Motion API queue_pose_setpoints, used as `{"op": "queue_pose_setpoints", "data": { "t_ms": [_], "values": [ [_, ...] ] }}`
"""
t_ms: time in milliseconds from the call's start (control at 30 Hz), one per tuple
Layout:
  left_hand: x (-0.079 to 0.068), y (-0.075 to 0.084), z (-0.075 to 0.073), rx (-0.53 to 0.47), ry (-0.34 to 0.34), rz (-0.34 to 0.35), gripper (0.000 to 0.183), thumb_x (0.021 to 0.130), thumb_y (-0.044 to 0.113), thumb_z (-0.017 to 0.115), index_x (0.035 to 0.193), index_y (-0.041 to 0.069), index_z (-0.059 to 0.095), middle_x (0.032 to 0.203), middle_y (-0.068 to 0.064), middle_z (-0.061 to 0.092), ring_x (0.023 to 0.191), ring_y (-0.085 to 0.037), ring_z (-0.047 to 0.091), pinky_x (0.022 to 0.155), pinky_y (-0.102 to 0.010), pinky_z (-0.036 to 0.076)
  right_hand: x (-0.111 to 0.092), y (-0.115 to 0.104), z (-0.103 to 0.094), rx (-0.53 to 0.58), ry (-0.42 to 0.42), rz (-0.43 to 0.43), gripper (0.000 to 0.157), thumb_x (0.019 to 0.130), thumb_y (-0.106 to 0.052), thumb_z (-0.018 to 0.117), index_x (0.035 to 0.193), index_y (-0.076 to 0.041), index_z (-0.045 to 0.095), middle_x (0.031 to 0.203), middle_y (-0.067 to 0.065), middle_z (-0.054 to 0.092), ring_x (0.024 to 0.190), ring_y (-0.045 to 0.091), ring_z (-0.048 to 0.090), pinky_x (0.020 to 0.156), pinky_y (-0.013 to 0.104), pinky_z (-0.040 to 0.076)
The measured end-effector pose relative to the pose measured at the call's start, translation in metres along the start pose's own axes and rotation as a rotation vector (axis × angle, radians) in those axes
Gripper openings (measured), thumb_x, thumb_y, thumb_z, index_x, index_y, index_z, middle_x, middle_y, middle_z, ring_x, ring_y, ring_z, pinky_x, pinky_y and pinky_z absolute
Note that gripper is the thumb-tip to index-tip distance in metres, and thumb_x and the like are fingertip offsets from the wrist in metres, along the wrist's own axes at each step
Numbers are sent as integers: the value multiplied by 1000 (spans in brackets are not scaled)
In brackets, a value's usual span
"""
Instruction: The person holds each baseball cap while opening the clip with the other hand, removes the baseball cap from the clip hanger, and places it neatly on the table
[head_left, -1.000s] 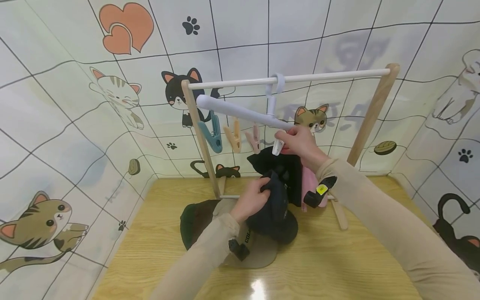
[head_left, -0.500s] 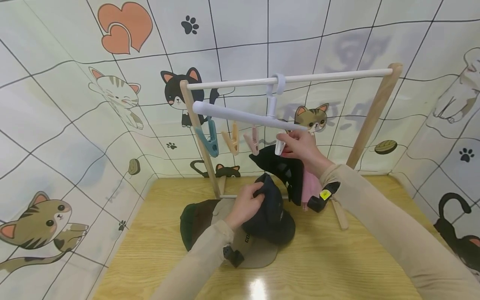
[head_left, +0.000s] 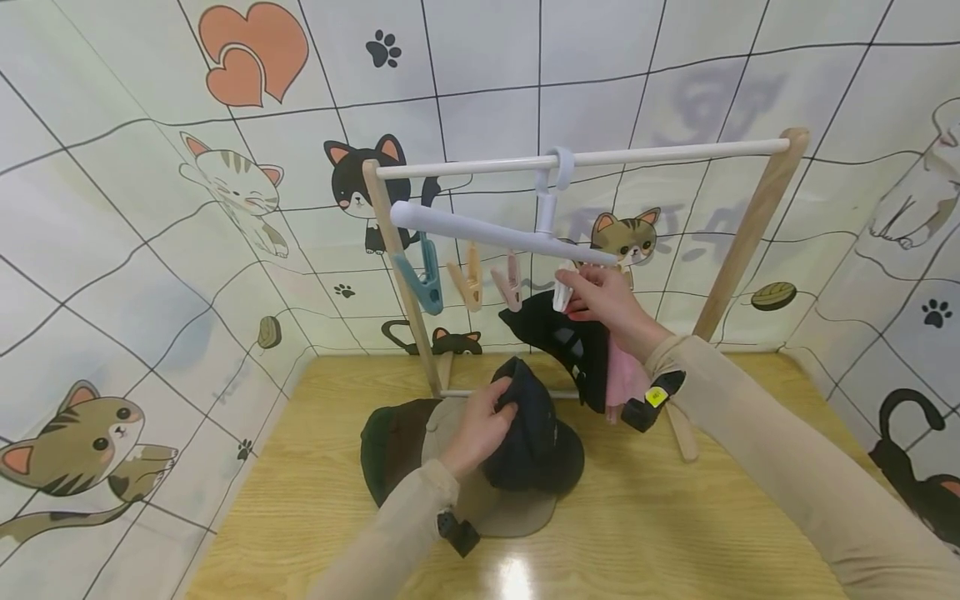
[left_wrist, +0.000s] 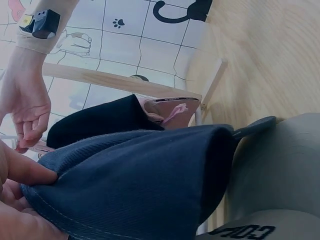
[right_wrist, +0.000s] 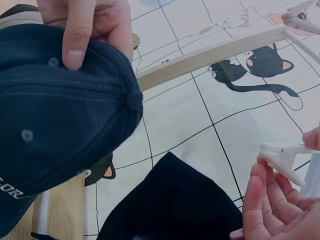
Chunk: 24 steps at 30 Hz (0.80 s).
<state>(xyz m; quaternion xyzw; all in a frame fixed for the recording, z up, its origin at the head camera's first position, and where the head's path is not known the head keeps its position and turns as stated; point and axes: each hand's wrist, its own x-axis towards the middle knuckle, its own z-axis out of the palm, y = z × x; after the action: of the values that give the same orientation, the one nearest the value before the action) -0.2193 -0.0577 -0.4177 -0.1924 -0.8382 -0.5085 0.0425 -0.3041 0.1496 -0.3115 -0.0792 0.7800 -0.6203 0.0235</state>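
Observation:
My left hand (head_left: 480, 421) pinches a navy baseball cap (head_left: 528, 442) by its raised crown, and the brim hangs down to the right. In the right wrist view the thumb lies on the cap's crown (right_wrist: 65, 105). Below the hanger bar my right hand (head_left: 611, 304) pinches a white clothespin (head_left: 562, 292); in the right wrist view its legs look spread in a V. The clothespin belongs to a row under a pale lilac hanger (head_left: 480, 233), which tilts down to the right. A black hat (head_left: 566, 333) and a pink item (head_left: 624, 379) hang behind my right hand.
Blue (head_left: 423, 279), orange (head_left: 469, 279) and pink (head_left: 510, 283) clothespins hang further left. A wooden rack (head_left: 742, 242) with a white rod carries the hanger. On the wooden table (head_left: 675, 517) lie a beige lettered cap (head_left: 517, 512) and a green-brown cap (head_left: 401, 446). A cat-print sheet surrounds it.
The navy cap has moved left and slightly down with my left hand, away from the black hat. My right hand has shifted slightly right and down, still holding the white clothespin.

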Motion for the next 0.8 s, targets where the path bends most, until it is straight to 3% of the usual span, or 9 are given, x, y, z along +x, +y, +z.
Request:
{"op": "queue_pose_setpoints", "data": {
  "t_ms": [233,433,667,800],
  "values": [
    [-16,-5,-1,-119,36,-63,30,90,-6,50,118,-6,61,115,-18,64,113,-31,56,92,-44,44,0,3,0,-2,4,-14,45,97,-38,56,110,5,53,93,9,57,80,16,60,73,26,53],
    [-27,-7,-5,-158,42,-39,29,87,-9,50,112,-7,62,108,-17,65,102,-30,60,87,-40,47,1,6,-1,3,14,-5,46,96,-39,56,110,4,53,93,9,56,80,15,59,73,26,53],
    [-40,-16,-12,-103,71,-88,32,81,-9,50,110,-4,61,105,-14,64,97,-29,62,80,-37,49,1,7,-1,10,12,-10,45,96,-39,56,110,4,53,91,6,58,79,14,59,73,26,52],
    [-47,-23,-16,-50,67,-24,24,80,-10,53,103,-2,59,98,-11,62,90,-27,61,77,-37,48,2,8,-1,14,8,-20,44,96,-38,56,106,4,53,90,6,58,79,15,59,73,27,52]
  ]
}}
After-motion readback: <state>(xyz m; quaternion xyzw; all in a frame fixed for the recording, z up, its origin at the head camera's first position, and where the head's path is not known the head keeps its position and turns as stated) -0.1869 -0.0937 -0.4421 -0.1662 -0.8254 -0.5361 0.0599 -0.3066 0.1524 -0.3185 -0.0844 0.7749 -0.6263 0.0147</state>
